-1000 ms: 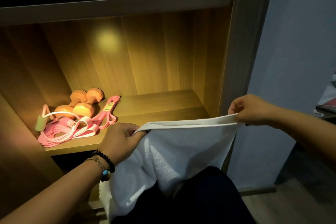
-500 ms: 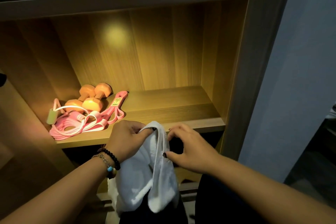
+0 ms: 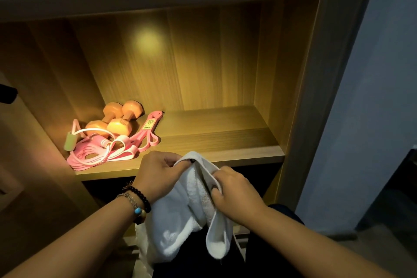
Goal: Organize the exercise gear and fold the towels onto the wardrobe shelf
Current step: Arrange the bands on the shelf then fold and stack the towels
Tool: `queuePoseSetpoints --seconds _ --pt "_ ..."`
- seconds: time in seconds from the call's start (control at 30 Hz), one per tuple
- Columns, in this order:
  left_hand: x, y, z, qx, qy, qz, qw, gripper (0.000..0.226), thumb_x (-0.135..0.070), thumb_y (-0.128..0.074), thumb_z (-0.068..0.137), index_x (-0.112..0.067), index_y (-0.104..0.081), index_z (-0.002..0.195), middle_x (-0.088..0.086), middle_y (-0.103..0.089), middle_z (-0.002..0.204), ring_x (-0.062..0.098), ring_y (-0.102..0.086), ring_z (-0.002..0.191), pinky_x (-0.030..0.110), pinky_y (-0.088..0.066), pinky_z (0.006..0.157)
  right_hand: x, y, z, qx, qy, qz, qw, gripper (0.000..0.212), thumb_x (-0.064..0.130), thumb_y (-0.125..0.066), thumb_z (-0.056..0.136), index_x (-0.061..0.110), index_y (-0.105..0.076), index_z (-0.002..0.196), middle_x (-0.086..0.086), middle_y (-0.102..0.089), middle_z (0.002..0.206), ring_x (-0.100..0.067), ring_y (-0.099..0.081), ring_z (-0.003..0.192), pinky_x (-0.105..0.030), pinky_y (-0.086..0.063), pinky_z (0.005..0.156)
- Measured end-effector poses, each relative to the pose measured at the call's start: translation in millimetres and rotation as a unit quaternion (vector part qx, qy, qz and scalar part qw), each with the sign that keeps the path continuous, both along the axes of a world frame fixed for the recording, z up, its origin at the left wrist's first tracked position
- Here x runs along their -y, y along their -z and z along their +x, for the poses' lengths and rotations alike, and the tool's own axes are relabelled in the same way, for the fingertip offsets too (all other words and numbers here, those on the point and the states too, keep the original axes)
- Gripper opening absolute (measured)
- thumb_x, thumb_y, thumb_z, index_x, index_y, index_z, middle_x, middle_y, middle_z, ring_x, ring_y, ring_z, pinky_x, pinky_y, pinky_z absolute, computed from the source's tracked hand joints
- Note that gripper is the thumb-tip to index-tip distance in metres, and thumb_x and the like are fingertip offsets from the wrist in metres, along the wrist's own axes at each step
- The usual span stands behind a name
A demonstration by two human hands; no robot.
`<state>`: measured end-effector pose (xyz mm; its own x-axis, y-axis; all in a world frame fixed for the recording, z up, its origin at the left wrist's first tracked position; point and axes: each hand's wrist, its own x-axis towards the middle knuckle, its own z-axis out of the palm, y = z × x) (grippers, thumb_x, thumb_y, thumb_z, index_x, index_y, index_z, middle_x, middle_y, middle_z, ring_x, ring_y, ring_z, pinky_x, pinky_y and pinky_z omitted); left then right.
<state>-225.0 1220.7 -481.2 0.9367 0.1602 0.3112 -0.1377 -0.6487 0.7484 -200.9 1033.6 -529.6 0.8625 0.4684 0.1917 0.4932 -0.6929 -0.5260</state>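
Left grip [image 3: 158, 176] and right grip [image 3: 234, 192] pinching towel [image 3: 180, 216], hanging lengthwise down

I'm seeing a wooden wardrobe [image 3: 203, 63] lit warm from inside, a grey-blue wall [image 3: 372, 97] at right.

nothing readable tbh, the yellow tag [image 3: 149, 124] on the pink resistance band [image 3: 146, 136] has dark print but it's way too tiny
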Motion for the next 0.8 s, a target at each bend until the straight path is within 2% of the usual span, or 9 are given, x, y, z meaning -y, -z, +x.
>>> queuePoseSetpoints --seconds 0.1,0.17,0.23,0.3,0.47,0.53,0.67,0.8 --pt "-0.9 2.2 -2.5 -0.014 0.010 0.011 1.000 0.024 -0.035 -0.072 0.082 -0.019 -0.077 0.065 0.005 -0.070 0.062 0.022 -0.061 0.058 0.035 -0.047 0.057 15.3 2.8 16.1 -0.008 0.058 -0.052 0.997 0.019 0.015 -0.045 0.089 0.014 -0.063 0.095 -0.003 -0.054 0.101 -0.026 -0.060 0.090 -0.043 -0.053 0.078" --pt "0.8 4.2 -4.5 -0.024 0.011 0.032 0.999 0.028 -0.040 -0.074 0.078 -0.018 -0.075 0.060 0.003 -0.068 0.059 0.020 -0.062 0.058 0.034 -0.047 0.057 28.8 -2.8 26.9 0.003 0.072 -0.062 0.995 0.019 0.011 -0.049 0.090 0.017 -0.065 0.098 -0.002 -0.058 0.099 -0.022 -0.062 0.090 -0.037 -0.055 0.077" --pt "4.4 5.4 -6.3 -0.031 0.007 0.056 0.998 0.030 -0.040 -0.079 0.073 -0.018 -0.071 0.055 -0.001 -0.065 0.053 0.009 -0.056 0.053 0.028 -0.043 0.053 45.1 -15.1 36.6 0.035 0.051 -0.110 0.992 0.023 0.009 -0.056 0.088 0.020 -0.064 0.106 0.000 -0.058 0.105 -0.019 -0.061 0.097 -0.032 -0.053 0.079" --pt "11.1 4.4 -7.2 -0.030 0.005 0.093 0.995 0.032 -0.040 -0.082 0.070 -0.018 -0.066 0.054 -0.006 -0.060 0.050 0.004 -0.051 0.050 0.020 -0.039 0.050 60.3 -32.3 45.0 0.077 0.028 -0.180 0.980 0.028 0.009 -0.059 0.086 0.017 -0.062 0.112 -0.003 -0.054 0.113 -0.023 -0.057 0.104 -0.034 -0.051 0.081" --pt "29.2 -4.4 7.2 0.006 -0.017 0.144 0.989 0.035 -0.040 -0.080 0.073 -0.020 -0.057 0.056 -0.008 -0.055 0.053 0.005 -0.050 0.054 0.025 -0.039 0.051 80.7 -64.6 57.9 0.122 0.031 -0.278 0.952 0.037 0.008 -0.055 0.092 0.015 -0.046 0.128 -0.008 -0.045 0.122 -0.025 -0.051 0.110 -0.035 -0.051 0.085" --pt "34.2 -9.8 15.8 0.003 -0.015 0.158 0.987 0.035 -0.041 -0.078 0.074 -0.022 -0.052 0.058 -0.008 -0.055 0.055 0.007 -0.052 0.056 0.027 -0.040 0.052 81.9 -70.7 59.9 0.131 0.042 -0.291 0.947 0.044 0.008 -0.058 0.091 0.014 -0.040 0.132 -0.009 -0.043 0.125 -0.024 -0.051 0.110 -0.035 -0.051 0.087" --pt "35.1 -16.4 26.0 -0.015 0.002 0.184 0.983 0.038 -0.042 -0.077 0.075 -0.024 -0.047 0.061 -0.007 -0.054 0.056 0.011 -0.052 0.058 0.030 -0.041 0.054 92.8 -85.5 68.2 0.138 0.088 -0.308 0.937 0.040 0.010 -0.055 0.094 0.010 -0.041 0.131 -0.010 -0.043 0.123 -0.024 -0.054 0.107 -0.034 -0.049 0.086" --pt "23.5 -19.3 30.5 -0.014 -0.011 0.134 0.991 0.038 -0.043 -0.084 0.067 -0.019 -0.055 0.059 -0.004 -0.058 0.057 0.013 -0.054 0.059 0.027 -0.040 0.055 113.0 -95.9 70.3 0.149 0.090 -0.327 0.929 0.041 0.012 -0.058 0.093 0.013 -0.039 0.130 -0.007 -0.043 0.122 -0.018 -0.054 0.096 -0.028 -0.049 0.078"
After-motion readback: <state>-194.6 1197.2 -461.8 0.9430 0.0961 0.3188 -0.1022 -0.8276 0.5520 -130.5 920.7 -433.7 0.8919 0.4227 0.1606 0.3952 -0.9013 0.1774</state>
